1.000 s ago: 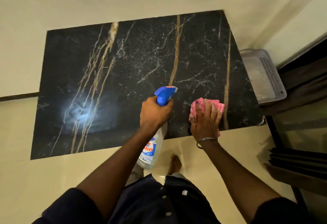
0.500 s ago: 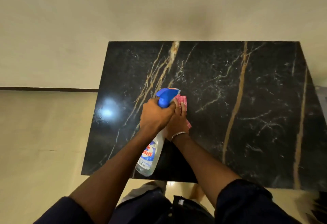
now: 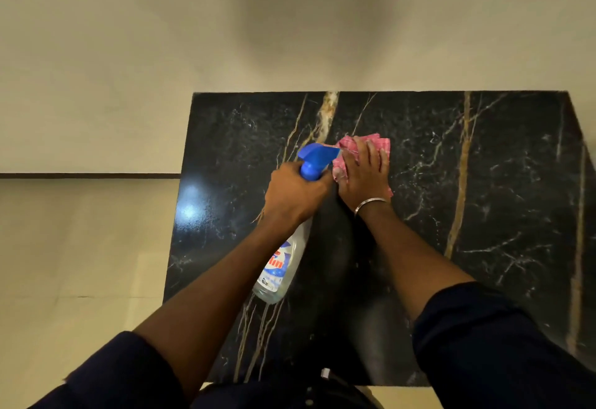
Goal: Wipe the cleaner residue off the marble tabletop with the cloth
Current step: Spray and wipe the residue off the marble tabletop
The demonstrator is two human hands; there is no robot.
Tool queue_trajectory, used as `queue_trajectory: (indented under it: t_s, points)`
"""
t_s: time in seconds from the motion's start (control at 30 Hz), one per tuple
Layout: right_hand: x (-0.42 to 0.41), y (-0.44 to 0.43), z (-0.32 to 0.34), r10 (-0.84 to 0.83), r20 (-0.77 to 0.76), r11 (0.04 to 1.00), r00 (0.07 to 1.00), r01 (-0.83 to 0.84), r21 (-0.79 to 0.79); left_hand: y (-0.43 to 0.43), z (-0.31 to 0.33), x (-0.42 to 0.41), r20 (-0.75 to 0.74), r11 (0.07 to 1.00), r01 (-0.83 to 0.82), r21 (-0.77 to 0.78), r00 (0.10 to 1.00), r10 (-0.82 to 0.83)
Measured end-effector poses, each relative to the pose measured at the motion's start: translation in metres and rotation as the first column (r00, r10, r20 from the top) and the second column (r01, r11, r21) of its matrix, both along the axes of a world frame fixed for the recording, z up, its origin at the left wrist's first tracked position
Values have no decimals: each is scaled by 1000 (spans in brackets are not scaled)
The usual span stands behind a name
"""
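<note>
A black marble tabletop [image 3: 483, 215] with gold and white veins fills the middle and right of the head view. My right hand [image 3: 362, 173] presses flat, fingers spread, on a pink checked cloth [image 3: 383, 145] lying on the marble near the far middle. My left hand [image 3: 295, 195] grips the neck of a clear spray bottle [image 3: 283, 266] with a blue trigger head [image 3: 317, 157], held above the table just left of the cloth. A bright light reflection [image 3: 190, 202] shines on the marble's left part.
The table's far edge meets a cream wall [image 3: 290, 37]. Cream floor tiles [image 3: 80, 263] lie to the left, with a dark skirting line [image 3: 90, 175] at the wall's base. My dark sleeves and trousers fill the bottom of the view.
My right hand slid the cloth from the near right edge of the table leftward and farther in. The view shifted left; the white basket at the right dropped out of sight.
</note>
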State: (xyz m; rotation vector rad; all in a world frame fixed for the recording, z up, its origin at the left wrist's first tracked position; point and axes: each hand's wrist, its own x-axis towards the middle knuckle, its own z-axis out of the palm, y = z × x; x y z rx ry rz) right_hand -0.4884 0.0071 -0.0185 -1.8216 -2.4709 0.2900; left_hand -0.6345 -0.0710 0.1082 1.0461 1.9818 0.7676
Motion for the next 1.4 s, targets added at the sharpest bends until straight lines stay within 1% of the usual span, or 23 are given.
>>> queue_trajectory:
  t_s: [0.13, 0.23, 0.37, 0.47, 0.57, 0.63, 0.73, 0.87, 0.93, 1.0, 1.03, 1.07, 1.1, 1.13, 1.17, 1.2, 1.23, 1.27, 1.3, 1.33, 1.37, 1.4]
  points:
    - [82, 5, -1, -164, 89, 986, 982, 165, 1, 8, 0, 22, 60, 998, 62, 4, 996, -62]
    - [155, -8, 0, -295, 91, 955, 951, 292, 40, 9, -1, 44, 60, 996, 85, 13, 995, -85]
    - [247, -34, 0, -381, 67, 925, 922, 379, 35, 5, 3, 87, 24, 995, 97, 13, 995, -97]
    - [310, -51, 3, -461, 96, 887, 882, 460, 34, 1, 8, 123, 29, 998, 62, 14, 998, -62]
    - [359, -66, 4, -508, 84, 861, 857, 508, 21, -4, 12, 157, 24, 999, 30, 38, 999, -31]
    - [378, -71, 6, -501, 78, 865, 862, 501, 16, -10, 14, 180, 46, 999, 5, 33, 999, -7]
    - [387, -70, 7, -468, 85, 880, 880, 473, -47, -18, 14, 208, 60, 998, -34, 45, 998, 32]
    - [393, -77, 10, -343, 118, 932, 932, 353, -77, -32, 18, 243, 95, 994, -73, 75, 993, 66]
    - [389, -88, 12, -253, 94, 961, 963, 262, -92, -39, 20, 255, 118, 994, -70, 84, 991, 60]
    - [375, -101, 14, -180, 7, 978, 984, 180, -102, -44, 23, 261, 128, 993, -76, 91, 990, 64]
    - [364, -108, 20, -165, -75, 978, 983, 154, -143, -46, 24, 262, 130, 992, -82, 95, 989, 69]
    - [352, -116, 26, -163, -197, 972, 967, 124, -198, -49, 25, 263, 133, 991, -87, 99, 988, 73]
    - [341, -122, 30, -179, -344, 961, 922, 89, -261, -50, 25, 262, 135, 991, -92, 102, 988, 78]
    - [328, -126, 40, -215, -503, 944, 837, 46, -328, -52, 26, 260, 135, 989, -99, 107, 987, 84]
    - [316, -130, 49, -291, -619, 914, 729, 21, -404, -53, 27, 258, 131, 988, -106, 109, 987, 91]
    - [303, -131, 62, -385, -692, 879, 610, 14, -477, -54, 28, 255, 126, 988, -109, 113, 987, 95]
    - [292, -132, 77, -513, -714, 822, 476, 35, -568, -54, 29, 252, 121, 987, -111, 118, 988, 96]
    - [284, -130, 89, -669, -674, 725, 313, 73, -685, -55, 31, 248, 116, 986, -111, 125, 988, 97]
    - [278, -128, 97, -800, -585, 596, 133, 67, -800, -55, 33, 245, 112, 984, -114, 133, 989, 100]
    - [275, -125, 103, -882, -470, 470, -42, 8, -883, -55, 34, 242, 106, 983, -120, 142, 989, 106]
    - [274, -121, 107, -912, -371, 390, -175, -87, -917, -54, 36, 238, 102, 980, -127, 153, 988, 113]
    - [274, -118, 111, -917, -300, 355, -262, -194, -915, -54, 39, 236, 102, 978, -133, 163, 988, 117]
